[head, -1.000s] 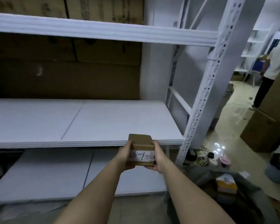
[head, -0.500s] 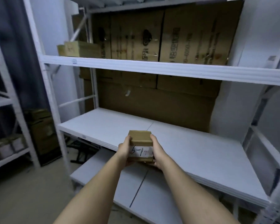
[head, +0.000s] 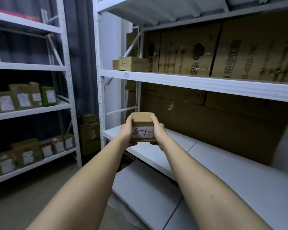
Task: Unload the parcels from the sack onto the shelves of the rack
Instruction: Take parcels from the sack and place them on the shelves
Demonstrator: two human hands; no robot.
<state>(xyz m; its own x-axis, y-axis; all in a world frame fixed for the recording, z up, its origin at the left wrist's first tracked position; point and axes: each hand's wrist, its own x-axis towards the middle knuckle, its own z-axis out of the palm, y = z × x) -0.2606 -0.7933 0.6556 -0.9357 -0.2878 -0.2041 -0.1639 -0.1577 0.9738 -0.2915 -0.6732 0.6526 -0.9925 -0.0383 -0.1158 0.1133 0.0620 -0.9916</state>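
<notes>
Two hands (head: pixel 128 130) grip cardboard parcel (head: pixel 142 127), boxy

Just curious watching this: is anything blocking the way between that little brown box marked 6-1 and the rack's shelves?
Nothing visible. Both the left hand and right hand grip the small brown cardboard box in front of the white metal rack; the white shelf beyond it lies bare there.

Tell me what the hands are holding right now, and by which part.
A small cardboard parcel marked "6-1", held between both hands: the left hand grips its left side, the right hand its right side, fingers curled over top and bottom edges.
</notes>
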